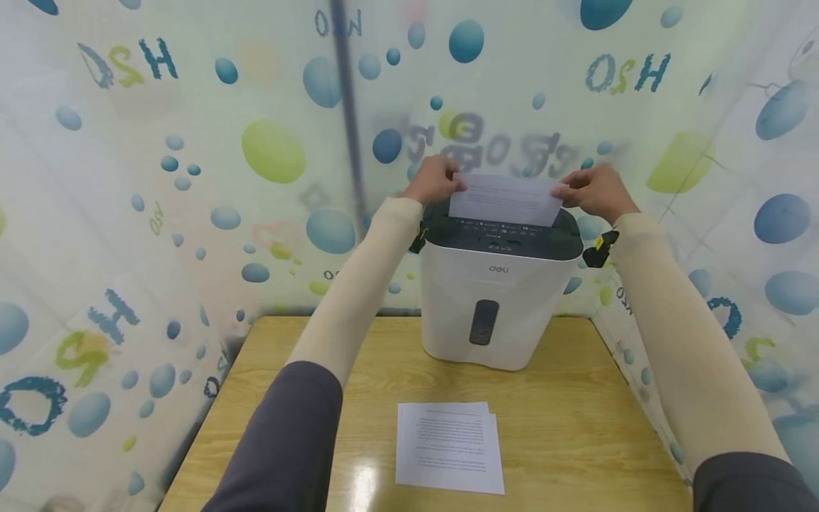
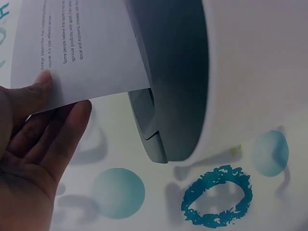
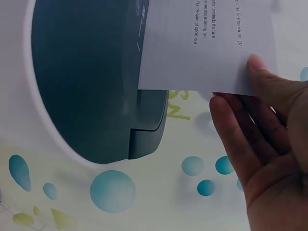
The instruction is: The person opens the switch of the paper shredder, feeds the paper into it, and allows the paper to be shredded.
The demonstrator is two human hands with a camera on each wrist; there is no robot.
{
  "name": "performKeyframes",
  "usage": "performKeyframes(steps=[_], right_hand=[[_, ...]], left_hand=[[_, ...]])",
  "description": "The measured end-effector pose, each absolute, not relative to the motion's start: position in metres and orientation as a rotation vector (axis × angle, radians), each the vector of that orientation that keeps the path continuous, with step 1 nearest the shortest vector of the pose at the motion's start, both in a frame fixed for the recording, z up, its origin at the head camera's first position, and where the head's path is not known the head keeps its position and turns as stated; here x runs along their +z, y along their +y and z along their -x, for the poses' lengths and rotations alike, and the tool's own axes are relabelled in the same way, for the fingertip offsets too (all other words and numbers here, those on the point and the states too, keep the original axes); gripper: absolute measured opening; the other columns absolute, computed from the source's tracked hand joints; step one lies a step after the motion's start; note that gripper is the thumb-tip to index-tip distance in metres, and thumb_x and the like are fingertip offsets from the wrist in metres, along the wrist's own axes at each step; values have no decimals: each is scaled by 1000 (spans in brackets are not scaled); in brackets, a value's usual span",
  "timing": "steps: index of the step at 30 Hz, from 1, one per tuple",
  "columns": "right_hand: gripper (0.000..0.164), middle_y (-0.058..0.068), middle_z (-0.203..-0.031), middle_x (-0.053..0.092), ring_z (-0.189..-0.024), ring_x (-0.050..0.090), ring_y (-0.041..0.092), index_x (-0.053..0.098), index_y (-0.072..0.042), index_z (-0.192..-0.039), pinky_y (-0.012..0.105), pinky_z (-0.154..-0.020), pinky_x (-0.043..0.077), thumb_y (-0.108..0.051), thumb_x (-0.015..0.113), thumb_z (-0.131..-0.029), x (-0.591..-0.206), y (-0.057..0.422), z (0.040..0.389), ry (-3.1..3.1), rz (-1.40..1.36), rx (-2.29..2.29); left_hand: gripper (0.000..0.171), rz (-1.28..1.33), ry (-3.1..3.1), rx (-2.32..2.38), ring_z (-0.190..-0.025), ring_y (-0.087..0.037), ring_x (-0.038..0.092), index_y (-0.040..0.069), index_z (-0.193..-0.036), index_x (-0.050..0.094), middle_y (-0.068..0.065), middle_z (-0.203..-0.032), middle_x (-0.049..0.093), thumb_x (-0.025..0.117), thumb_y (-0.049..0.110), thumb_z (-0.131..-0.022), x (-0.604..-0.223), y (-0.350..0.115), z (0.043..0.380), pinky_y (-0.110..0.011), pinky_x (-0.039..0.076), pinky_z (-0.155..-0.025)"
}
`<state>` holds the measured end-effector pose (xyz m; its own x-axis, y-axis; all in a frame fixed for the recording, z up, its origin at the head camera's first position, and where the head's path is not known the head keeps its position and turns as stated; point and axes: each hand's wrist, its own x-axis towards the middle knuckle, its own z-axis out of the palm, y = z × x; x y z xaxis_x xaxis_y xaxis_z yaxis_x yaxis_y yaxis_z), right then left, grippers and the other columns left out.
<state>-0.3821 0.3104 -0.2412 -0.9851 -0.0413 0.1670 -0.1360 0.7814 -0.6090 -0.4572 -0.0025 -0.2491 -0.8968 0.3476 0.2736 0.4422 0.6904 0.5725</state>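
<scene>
A printed sheet of paper stands upright in the top slot of a white paper shredder with a dark lid. My left hand pinches the sheet's left edge near its top corner, thumb on the printed face in the left wrist view. At the opposite edge my right hand pinches the paper between thumb and fingers, seen close up in the right wrist view. The sheet's lower part is hidden inside the shredder. Both hands are above the lid, apart from it.
Several printed sheets lie slightly fanned on the wooden table, in front of the shredder. A patterned curtain with blue and green dots encloses the table at the back and sides.
</scene>
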Motion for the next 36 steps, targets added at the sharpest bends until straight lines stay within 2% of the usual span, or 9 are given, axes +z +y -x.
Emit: performKeyframes(steps=[4, 7, 9, 16, 20, 24, 27, 32, 36], right_hand=[[50, 21, -119, 74, -90, 77, 20, 68, 0, -129, 58, -100, 50, -41, 67, -99, -244, 311, 382, -2853, -167, 936], [49, 24, -119, 73, -107, 72, 39, 69, 0, -128, 59, -100, 50, -40, 67, -99, -248, 312, 380, -2867, -178, 908], [50, 25, -120, 72, -113, 68, 45, 68, 1, -127, 61, -101, 49, -40, 66, -100, -250, 312, 380, -2880, -192, 901], [48, 27, -122, 70, -113, 66, 44, 68, 2, -126, 60, -101, 50, -40, 64, -102, -257, 311, 380, -2947, -215, 831], [47, 26, -121, 70, -111, 67, 43, 69, 1, -125, 59, -99, 51, -40, 64, -101, -257, 308, 380, -2962, -235, 800], [52, 27, -128, 67, -116, 64, 42, 65, -3, -133, 60, -101, 49, -43, 63, -101, -257, 304, 377, -2979, -250, 787], [59, 28, -138, 61, -126, 58, 43, 59, -5, -141, 62, -106, 45, -47, 62, -101, -259, 301, 376, -2999, -263, 771], [73, 25, -154, 47, -141, 45, 45, 44, -8, -153, 65, -113, 38, -54, 61, -99, -262, 298, 372, -3023, -285, 764], [86, 21, -166, 31, -150, 32, 46, 32, -15, -161, 70, -116, 29, -63, 60, -96, -265, 300, 367, -3033, -307, 721]], left_hand=[[16, 642, -2786, -960, -72, -17, 47, 8, -90, 70, -3, -77, 54, 68, 21, -101, -254, -2, 458, -27, 38, -64], [15, 670, -2797, -933, -72, -18, 49, 9, -96, 74, -4, -81, 60, 67, 21, -101, -259, -3, 457, -28, 39, -64], [16, 690, -2801, -917, -73, -17, 51, 9, -97, 76, -3, -84, 64, 66, 21, -101, -262, -4, 456, -28, 40, -65], [15, 767, -2814, -897, -70, -18, 51, 8, -95, 77, -9, -87, 71, 67, 19, -100, -268, -6, 452, -30, 42, -67], [19, 814, -2816, -923, -73, -18, 59, 8, -100, 78, -9, -92, 75, 67, 23, -101, -270, -7, 451, -30, 47, -70], [25, 840, -2824, -958, -90, -19, 67, 10, -114, 76, -7, -106, 76, 67, 29, -101, -270, -8, 449, -33, 54, -82], [36, 850, -2836, -972, -106, -21, 68, 11, -128, 71, -7, -122, 73, 68, 33, -99, -270, -8, 446, -36, 56, -92], [61, 847, -2857, -982, -133, -25, 56, 14, -148, 55, -10, -146, 59, 69, 45, -97, -271, -10, 442, -42, 49, -108], [75, 839, -2864, -989, -145, -26, 45, 20, -156, 44, -10, -158, 47, 68, 55, -94, -272, -12, 439, -45, 42, -116]])
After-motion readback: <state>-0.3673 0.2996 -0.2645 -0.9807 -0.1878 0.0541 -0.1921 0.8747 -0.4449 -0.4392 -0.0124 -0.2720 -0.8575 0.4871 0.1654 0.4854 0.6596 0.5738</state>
